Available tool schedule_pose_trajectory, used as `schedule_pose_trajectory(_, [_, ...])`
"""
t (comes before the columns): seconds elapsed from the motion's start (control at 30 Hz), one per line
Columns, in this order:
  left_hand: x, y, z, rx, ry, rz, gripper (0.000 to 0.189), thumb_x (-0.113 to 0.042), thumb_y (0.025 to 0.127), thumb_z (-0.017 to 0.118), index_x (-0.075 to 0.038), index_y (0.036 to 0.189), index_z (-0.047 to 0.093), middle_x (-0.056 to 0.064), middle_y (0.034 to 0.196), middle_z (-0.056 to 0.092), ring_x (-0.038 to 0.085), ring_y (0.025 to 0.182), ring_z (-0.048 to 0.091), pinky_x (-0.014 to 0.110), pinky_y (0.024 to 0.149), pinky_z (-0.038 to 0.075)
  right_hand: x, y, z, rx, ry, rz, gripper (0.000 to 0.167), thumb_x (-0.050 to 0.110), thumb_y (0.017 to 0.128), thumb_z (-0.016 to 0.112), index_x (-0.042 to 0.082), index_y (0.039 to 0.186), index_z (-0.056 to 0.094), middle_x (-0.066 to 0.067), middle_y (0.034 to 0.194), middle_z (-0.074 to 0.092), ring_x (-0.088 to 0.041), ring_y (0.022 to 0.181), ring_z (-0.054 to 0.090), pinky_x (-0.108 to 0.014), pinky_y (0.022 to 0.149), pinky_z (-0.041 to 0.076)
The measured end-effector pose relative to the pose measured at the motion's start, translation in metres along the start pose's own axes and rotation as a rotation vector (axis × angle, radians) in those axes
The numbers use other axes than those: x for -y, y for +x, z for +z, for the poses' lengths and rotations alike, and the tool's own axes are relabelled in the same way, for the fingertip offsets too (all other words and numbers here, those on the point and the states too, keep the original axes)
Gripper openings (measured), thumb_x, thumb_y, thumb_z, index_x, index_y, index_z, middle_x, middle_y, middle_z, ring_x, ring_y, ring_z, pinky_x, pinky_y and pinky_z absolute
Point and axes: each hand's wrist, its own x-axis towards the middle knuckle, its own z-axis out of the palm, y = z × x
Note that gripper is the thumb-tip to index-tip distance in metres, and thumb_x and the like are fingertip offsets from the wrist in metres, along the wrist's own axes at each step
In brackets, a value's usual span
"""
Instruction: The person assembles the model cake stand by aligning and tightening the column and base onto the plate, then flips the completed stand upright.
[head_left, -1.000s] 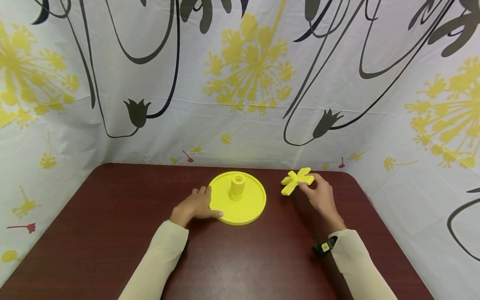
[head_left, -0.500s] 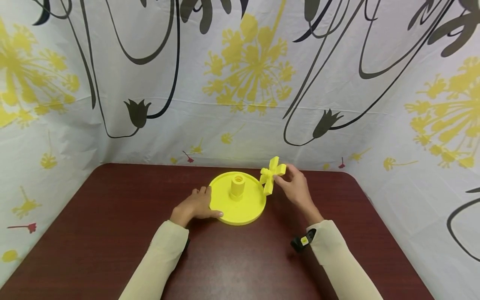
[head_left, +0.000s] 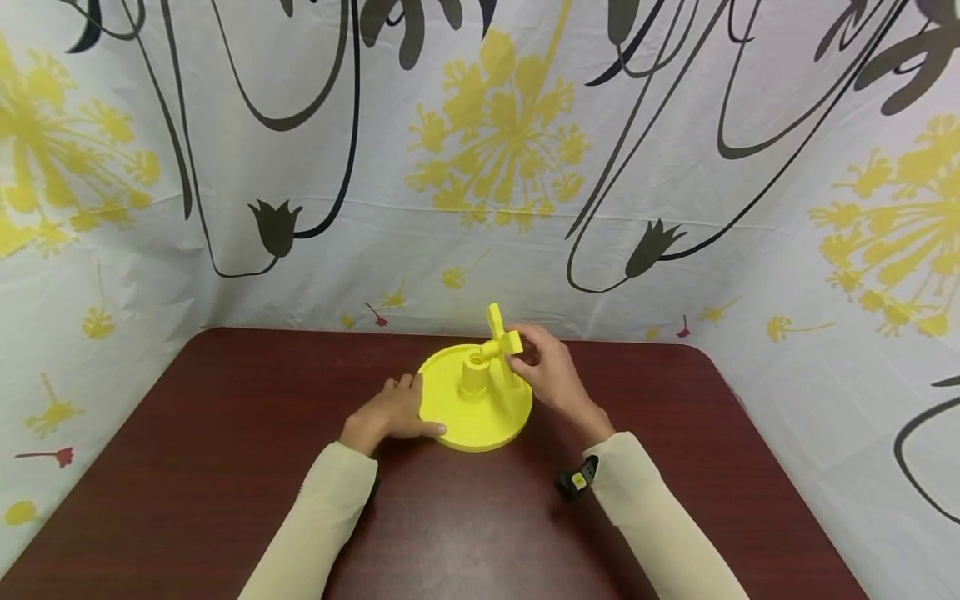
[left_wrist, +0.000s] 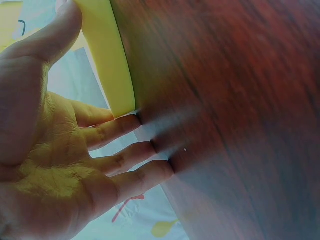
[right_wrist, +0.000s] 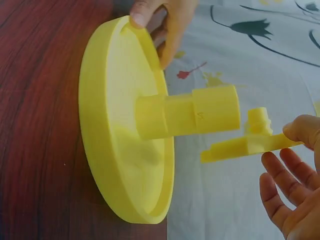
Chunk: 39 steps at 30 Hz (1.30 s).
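Note:
A round yellow plate (head_left: 480,429) with a raised rim lies on the table, and a hollow yellow post (right_wrist: 200,112) stands up from its middle. My left hand (head_left: 390,412) rests at the plate's left edge, thumb over the rim. In the left wrist view its other fingers (left_wrist: 127,157) are spread and nearly straight, tips at the tabletop. My right hand (head_left: 555,375) pinches a yellow cross-shaped knob (right_wrist: 255,143) by one arm, between thumb and fingers. The knob is tilted on edge. Its short threaded stub (right_wrist: 258,121) points toward the post's open top, apart from it in the right wrist view.
The dark reddish-brown table (head_left: 187,467) has rounded far corners. Just behind its far edge hangs a white sheet (head_left: 465,292) printed with flowers. A dark band with a small yellow square (head_left: 577,481) is on the right wrist.
My right hand has carried the knob left, from beside the plate to the post, tipping it from nearly flat onto its edge. The left hand and the plate have stayed put.

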Motion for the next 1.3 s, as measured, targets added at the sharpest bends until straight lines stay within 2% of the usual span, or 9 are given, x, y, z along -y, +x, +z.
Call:
schedule_pose_trajectory(0.17, [0.0,0.0,0.0,0.008,0.004,-0.004,0.108,-0.056,0.086,0.071,0.004,0.156,0.015,0.025,0.156,0.026,0.044,0.143,0.026,0.053,0.11,0.035,0.004,-0.001,0.007,0.021,-0.097,-0.112,0.043,-0.001,0.088,0.072,0.009,0.129,0.064,-0.01,0.117,0.063,-0.024,0.093,0.064,-0.04,0.073,0.057])
schedule_pose_trajectory(0.4, [0.001,0.001,0.001,0.013,0.008,-0.007,0.108,-0.058,0.086,0.069,0.003,0.157,0.015,0.025,0.156,0.026,0.044,0.143,0.026,0.053,0.11,0.036,0.006,0.0,0.012,0.04,-0.255,-0.27,0.045,-0.005,0.085,0.074,0.011,0.126,0.066,-0.007,0.12,0.062,-0.024,0.103,0.065,-0.039,0.081,0.056])
schedule_pose_trajectory(0.57, [0.001,0.001,0.0,0.013,0.003,-0.006,0.108,-0.057,0.086,0.07,0.004,0.156,0.015,0.025,0.156,0.026,0.044,0.143,0.026,0.054,0.11,0.036,0.007,0.0,0.011,0.079,-0.322,-0.347,0.046,-0.007,0.086,0.071,0.014,0.127,0.067,-0.007,0.123,0.061,-0.024,0.109,0.062,-0.039,0.084,0.055])
schedule_pose_trajectory(0.8, [0.0,0.001,0.0,0.01,0.011,-0.007,0.107,-0.058,0.085,0.07,0.004,0.156,0.017,0.025,0.153,0.03,0.044,0.141,0.029,0.053,0.108,0.038,0.008,0.001,0.009,0.153,-0.354,-0.377,0.051,-0.013,0.081,0.07,0.015,0.124,0.07,-0.006,0.128,0.061,-0.025,0.119,0.058,-0.048,0.095,0.047])
schedule_pose_trajectory(1.07, [0.001,0.001,0.0,0.01,0.012,-0.014,0.107,-0.057,0.085,0.07,0.004,0.156,0.018,0.024,0.153,0.03,0.044,0.141,0.029,0.054,0.108,0.038,0.005,0.002,0.003,0.238,-0.336,-0.395,0.051,-0.014,0.082,0.067,0.013,0.125,0.068,-0.005,0.138,0.059,-0.025,0.124,0.057,-0.049,0.1,0.045])
schedule_pose_trajectory(1.2, [0.001,0.001,0.0,0.012,0.012,-0.012,0.107,-0.057,0.086,0.069,0.004,0.156,0.017,0.025,0.155,0.028,0.046,0.143,0.026,0.055,0.109,0.037,0.003,0.004,0.002,0.272,-0.331,-0.434,0.048,-0.016,0.085,0.057,0.012,0.122,0.07,-0.004,0.138,0.06,-0.023,0.129,0.055,-0.049,0.103,0.044])
schedule_pose_trajectory(1.3, [0.0,0.001,0.001,0.014,0.014,-0.011,0.107,-0.057,0.086,0.069,0.004,0.156,0.016,0.025,0.155,0.027,0.046,0.143,0.025,0.055,0.109,0.036,0.002,0.004,0.001,0.309,-0.323,-0.432,0.051,-0.018,0.085,0.049,0.01,0.121,0.071,-0.004,0.141,0.058,-0.023,0.135,0.05,-0.05,0.107,0.041])
